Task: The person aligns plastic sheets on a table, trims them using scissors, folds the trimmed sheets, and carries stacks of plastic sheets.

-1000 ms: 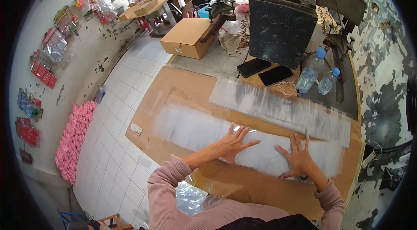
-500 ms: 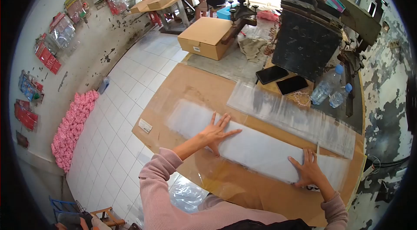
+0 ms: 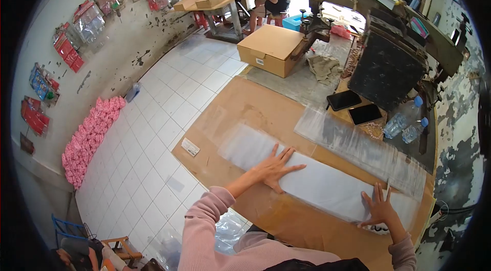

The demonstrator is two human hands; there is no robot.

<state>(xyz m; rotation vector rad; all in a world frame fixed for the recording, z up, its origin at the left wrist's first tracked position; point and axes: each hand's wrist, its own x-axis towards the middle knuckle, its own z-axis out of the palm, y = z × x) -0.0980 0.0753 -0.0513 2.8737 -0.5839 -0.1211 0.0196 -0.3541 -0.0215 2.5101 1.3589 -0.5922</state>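
A long white sheet in clear plastic (image 3: 327,187) lies slanting across the brown cardboard (image 3: 245,107) on the worktable. My left hand (image 3: 274,170) rests on its left half, fingers spread. Near its right end, my right hand (image 3: 381,208) lies spread over the lower edge, beside partly hidden dark print. Behind the white sheet is a stack of clear plastic sleeves (image 3: 353,145), close to its right end. Neither hand grips anything.
Beyond the cardboard are two phones (image 3: 343,100), water bottles (image 3: 403,117), a closed carton (image 3: 271,48) and a dark machine (image 3: 388,66). A pink bundle (image 3: 92,140) lies by the left wall. Two people sit at a far table (image 3: 232,2); another person is at the lower left.
The head view has turned left, shifting the scene rightward. My left hand moved left along the white sheet, then slightly back toward its middle. My right hand stays near the right end.
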